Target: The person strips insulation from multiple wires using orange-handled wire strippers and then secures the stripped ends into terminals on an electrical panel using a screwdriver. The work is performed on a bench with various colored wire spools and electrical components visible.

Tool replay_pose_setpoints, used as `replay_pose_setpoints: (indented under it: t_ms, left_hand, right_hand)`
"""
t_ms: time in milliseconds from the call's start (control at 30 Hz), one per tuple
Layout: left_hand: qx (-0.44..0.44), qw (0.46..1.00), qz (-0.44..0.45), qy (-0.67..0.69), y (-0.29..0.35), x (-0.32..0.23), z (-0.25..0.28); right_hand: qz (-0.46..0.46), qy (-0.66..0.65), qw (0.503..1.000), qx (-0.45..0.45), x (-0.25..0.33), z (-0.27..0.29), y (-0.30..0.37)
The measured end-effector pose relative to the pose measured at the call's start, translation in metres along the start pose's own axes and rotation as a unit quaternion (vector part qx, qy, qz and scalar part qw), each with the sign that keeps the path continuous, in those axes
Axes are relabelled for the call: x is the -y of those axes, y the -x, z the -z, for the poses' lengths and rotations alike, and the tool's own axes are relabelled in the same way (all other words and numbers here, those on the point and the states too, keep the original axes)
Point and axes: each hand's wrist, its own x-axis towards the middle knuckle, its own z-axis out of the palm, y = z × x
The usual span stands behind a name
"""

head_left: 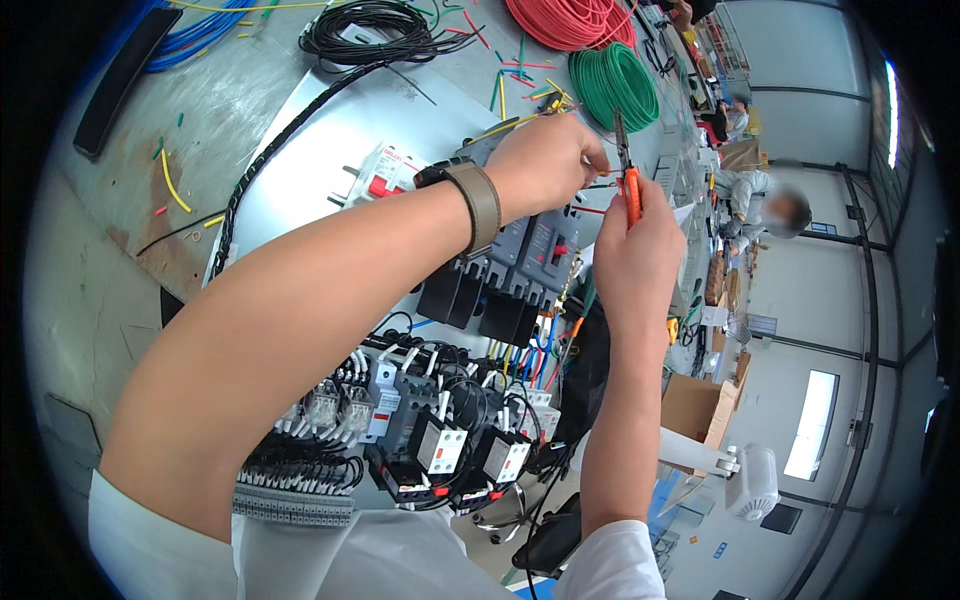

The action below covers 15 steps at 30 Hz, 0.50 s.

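My right hand [640, 255] is closed round a pair of pliers with orange handles [632, 195] and metal jaws pointing away from me. My left hand [550, 160], with a watch on its wrist, has its fingers pinched around what looks like a thin wire, close beside the pliers. Red and green wire ends show between the two hands. Beneath them, dark grey circuit breakers [540, 250] are mounted on a metal panel [310, 130]. A white breaker with a red switch [383, 180] sits left of my left hand.
Nearer to me are wired contactors [440, 445] and a grey terminal strip [295, 503]. Coils of black [370, 30], red [565, 18] and green wire [612, 85] lie at the far side, among scattered cut pieces. A person [750, 205] is farther right, near a white fan [752, 482].
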Motion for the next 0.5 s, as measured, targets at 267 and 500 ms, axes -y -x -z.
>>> replay_pose_setpoints:
  t_ms: [267, 500]
  left_hand:
    - [-0.019, 1.000, -0.015, -0.006, -0.004, 0.009, -0.004]
    - [-0.011, 0.999, -0.021, -0.039, -0.001, 0.006, 0.000]
  right_hand:
    - [0.017, 0.032, 0.999, -0.005, 0.000, -0.013, 0.002]
    - [-0.007, 0.047, 0.998, 0.031, 0.009, -0.011, 0.002]
